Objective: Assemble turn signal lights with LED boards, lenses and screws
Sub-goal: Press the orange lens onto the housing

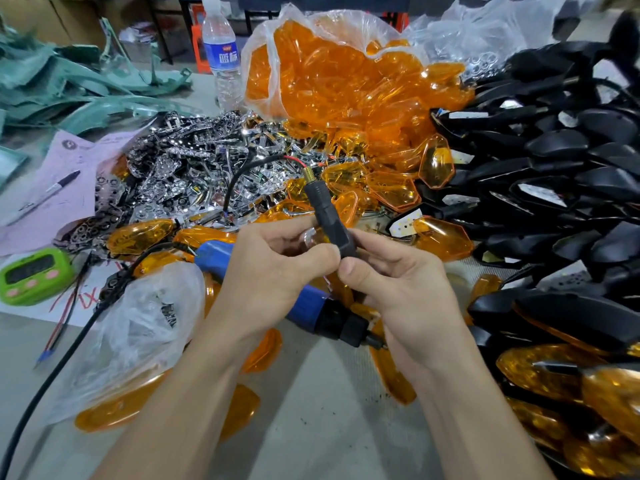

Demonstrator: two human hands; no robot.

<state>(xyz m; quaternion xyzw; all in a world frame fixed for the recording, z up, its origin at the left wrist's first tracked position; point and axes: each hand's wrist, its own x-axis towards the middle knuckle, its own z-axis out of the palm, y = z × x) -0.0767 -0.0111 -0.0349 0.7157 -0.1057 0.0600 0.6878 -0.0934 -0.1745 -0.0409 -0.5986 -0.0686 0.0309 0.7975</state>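
At the centre, a black light body is held up above the table, tilted, with its brass threaded end pointing up and away. A red and black wire is seen running out of that end and curving off to the left. The lower end of the body is pinched by the left hand, thumb curled in against it, and it is gripped from the other side by the right hand, thumb in front and fingers wrapped behind. Something small and shiny is glimpsed between the left fingers, but what it is cannot be told. Beneath the hands, a blue screwdriver is laid flat on the table, its black tip end towards the right wrist. Its black cable is trailed to the lower left past a crumpled plastic bag. Loose orange lenses are scattered around and under the hands, and many more are heaped in a clear bag behind. A pile of chrome reflectors is spread to the left of them, and black housings are stacked all down the right side, a white LED board showing in one near the hands. On the left, a green timer and a pen on pink paper are seen, with a water bottle further back.
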